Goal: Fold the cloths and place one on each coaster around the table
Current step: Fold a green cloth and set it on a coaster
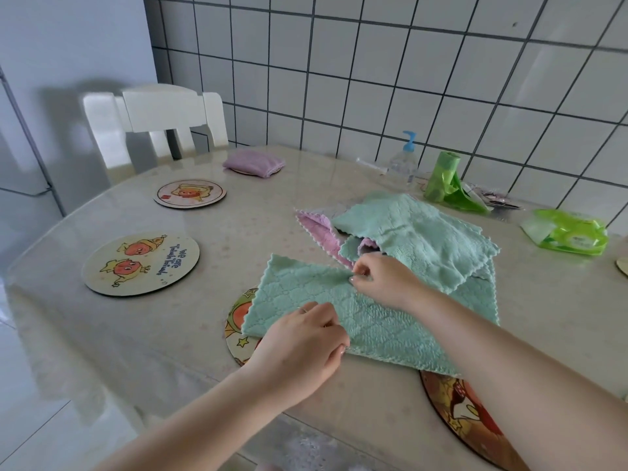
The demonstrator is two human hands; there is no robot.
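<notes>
A mint-green cloth (pixel 306 294) lies spread on the table, partly covering a round picture coaster (pixel 238 334). My left hand (pixel 302 341) pinches its near edge; my right hand (pixel 377 277) pinches its far edge by the middle. Behind them sits a loose pile with another green cloth (pixel 418 232) and a pink cloth (pixel 316 226). A folded purple cloth (pixel 253 163) rests on a coaster at the far side. Two bare coasters lie to the left, a large coaster (pixel 141 263) and a smaller coaster (pixel 189 193). A dark coaster (pixel 465 413) shows under my right forearm.
A white chair (pixel 159 120) stands at the table's far left. By the tiled wall are a pump bottle (pixel 404 161), a roll of green bags (pixel 441 178) and a green wipes pack (pixel 571 232). The table edge (pixel 102 385) curves near me.
</notes>
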